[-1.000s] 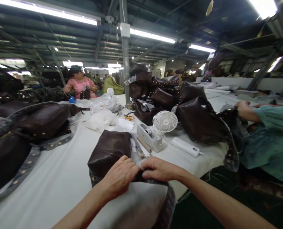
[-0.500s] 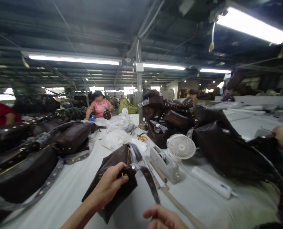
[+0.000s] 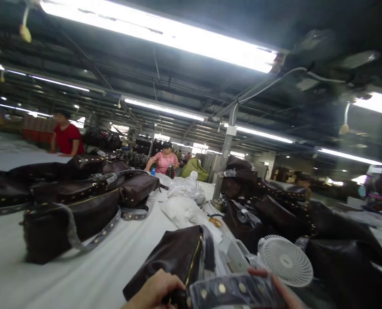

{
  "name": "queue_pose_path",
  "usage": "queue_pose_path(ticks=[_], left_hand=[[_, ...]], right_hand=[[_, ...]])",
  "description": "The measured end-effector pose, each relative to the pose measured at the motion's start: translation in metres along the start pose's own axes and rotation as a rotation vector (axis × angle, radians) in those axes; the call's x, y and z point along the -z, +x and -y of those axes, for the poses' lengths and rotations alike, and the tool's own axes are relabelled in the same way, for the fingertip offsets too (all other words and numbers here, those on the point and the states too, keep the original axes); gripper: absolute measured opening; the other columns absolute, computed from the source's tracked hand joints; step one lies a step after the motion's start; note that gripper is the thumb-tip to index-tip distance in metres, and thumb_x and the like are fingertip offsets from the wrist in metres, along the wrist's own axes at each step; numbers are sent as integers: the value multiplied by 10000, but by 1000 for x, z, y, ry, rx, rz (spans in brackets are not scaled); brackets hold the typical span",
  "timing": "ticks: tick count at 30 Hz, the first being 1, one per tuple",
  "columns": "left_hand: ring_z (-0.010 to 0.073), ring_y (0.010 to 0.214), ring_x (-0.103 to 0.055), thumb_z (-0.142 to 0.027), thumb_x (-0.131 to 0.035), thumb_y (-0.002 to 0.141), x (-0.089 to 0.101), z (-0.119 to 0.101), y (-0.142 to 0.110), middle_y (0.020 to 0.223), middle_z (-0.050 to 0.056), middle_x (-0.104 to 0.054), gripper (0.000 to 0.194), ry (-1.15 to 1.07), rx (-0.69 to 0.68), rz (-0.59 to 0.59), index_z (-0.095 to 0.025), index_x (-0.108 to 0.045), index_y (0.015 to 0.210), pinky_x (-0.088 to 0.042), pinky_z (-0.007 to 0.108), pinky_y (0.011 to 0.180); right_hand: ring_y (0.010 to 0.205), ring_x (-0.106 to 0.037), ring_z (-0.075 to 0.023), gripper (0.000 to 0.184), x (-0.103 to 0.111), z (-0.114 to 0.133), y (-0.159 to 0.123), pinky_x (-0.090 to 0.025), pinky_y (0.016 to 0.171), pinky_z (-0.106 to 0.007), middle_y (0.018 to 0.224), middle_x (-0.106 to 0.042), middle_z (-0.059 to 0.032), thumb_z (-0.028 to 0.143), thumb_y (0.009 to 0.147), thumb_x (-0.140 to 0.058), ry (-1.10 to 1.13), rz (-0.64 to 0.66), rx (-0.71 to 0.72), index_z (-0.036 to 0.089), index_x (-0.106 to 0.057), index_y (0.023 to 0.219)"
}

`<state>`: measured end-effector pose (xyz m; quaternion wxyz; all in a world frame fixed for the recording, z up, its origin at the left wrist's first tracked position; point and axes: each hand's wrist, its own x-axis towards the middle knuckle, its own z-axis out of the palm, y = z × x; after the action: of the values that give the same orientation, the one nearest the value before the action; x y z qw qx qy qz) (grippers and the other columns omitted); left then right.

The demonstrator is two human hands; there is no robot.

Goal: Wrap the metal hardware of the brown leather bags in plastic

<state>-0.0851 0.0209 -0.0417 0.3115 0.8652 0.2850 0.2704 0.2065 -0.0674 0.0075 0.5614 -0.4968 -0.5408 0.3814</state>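
Observation:
A dark brown leather handbag (image 3: 174,253) with a gold zipper lies on the white-covered table in front of me. My left hand (image 3: 159,289) is closed on the near end of this bag, beside the strap's end; its fingertips are partly hidden. A studded strap (image 3: 232,289) in clear plastic stretches between my hands at the bottom of the view. My right hand (image 3: 283,292) grips the strap's right part, thumb and fingers on either side of it. Behind the strap, a tape dispenser (image 3: 237,253) is partly covered.
A white fan (image 3: 286,260) stands close to my right hand. Brown bags are piled on the right (image 3: 274,214) and lie in a row on the left (image 3: 78,214). Orange-handled scissors (image 3: 216,220) and crumpled white wrapping (image 3: 181,210) lie ahead. Two people work across the tables.
My view has turned left and tilted up. My right hand, free near the table's front before, now holds the plastic-covered strap. The left hand stays at the bag's end.

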Motion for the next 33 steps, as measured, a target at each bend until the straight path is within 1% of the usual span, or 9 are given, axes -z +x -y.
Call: queue_pose_path(ticks=[2, 7, 10, 14, 18, 21, 26, 29, 33], left_hand=[[210, 878, -550, -135, -599, 607, -8, 11, 2, 993, 0, -674, 596, -12, -117, -30, -318, -609, 1174, -419, 316, 858], [193, 814, -564, -133, -588, 626, 1, 0, 11, 930, -16, -662, 669, -146, -132, -34, -364, -581, 1254, -455, 258, 727], [119, 599, -503, -116, -538, 627, 18, -12, 13, 811, -41, -600, 585, -384, -45, 118, -326, -633, 1165, -397, 185, 514], [98, 565, -456, -138, -523, 652, 28, -5, 15, 817, -26, -562, 452, -605, 61, 83, -259, -652, 1068, -368, 169, 444], [104, 562, -456, -224, -544, 726, 32, 7, 22, 782, -27, -542, 513, -781, 192, -19, -246, -544, 1239, -334, 159, 402], [98, 611, -476, -207, -549, 738, 39, 5, 34, 806, -25, -574, 472, -835, 98, -88, -223, -562, 1209, -381, 162, 478], [139, 723, -557, -184, -556, 710, 36, -3, 60, 927, 11, -631, 568, -823, -17, -90, -221, -528, 1276, -430, 191, 547], [162, 748, -565, -207, -564, 691, 23, -8, 70, 1053, 38, -634, 694, -736, 8, -171, -229, -446, 1374, -453, 210, 535], [179, 720, -565, -226, -534, 719, 10, -17, 76, 920, 25, -658, 587, -615, 94, -217, -198, -538, 1305, -453, 226, 525]], right_hand=[[621, -674, -239, 489, -11, 42, 31, -544, 551, -378, 713, -691, -78, 656, 827, -476, 100, -57, -42, 203, -645, 900], [475, -567, -119, 388, -77, 131, 121, -430, 454, -203, 557, -627, -11, 482, 836, -598, -152, 492, -201, 123, -670, 965], [492, -587, -122, 383, -118, 130, 163, -446, 472, -195, 558, -635, 1, 413, 854, -593, -297, 637, -286, 144, -645, 1122], [520, -602, -153, 397, -141, 75, 196, -466, 476, -237, 615, -655, -48, 477, 890, -519, -422, 406, -271, 109, -655, 949], [714, -620, -174, 380, -123, 30, 184, -475, 562, -250, 842, -652, -79, 499, 906, -459, -497, 23, -103, 138, -577, 933], [826, -599, -184, 319, -101, 25, 148, -484, 680, -266, 917, -634, -63, 475, 874, -521, -558, -173, 126, 174, -572, 966], [753, -629, -181, 210, -91, 30, 93, -511, 672, -261, 799, -666, -51, 357, 900, -550, -724, -74, 559, 199, -659, 814], [851, -674, -173, 188, -94, 27, 86, -544, 756, -249, 919, -703, -60, 245, 937, -502, -818, -2, 701, 228, -689, 941], [835, -700, -152, 251, -89, 22, 90, -572, 742, -223, 938, -716, -83, 148, 956, -430, -950, -24, 964, 188, -668, 1025]])
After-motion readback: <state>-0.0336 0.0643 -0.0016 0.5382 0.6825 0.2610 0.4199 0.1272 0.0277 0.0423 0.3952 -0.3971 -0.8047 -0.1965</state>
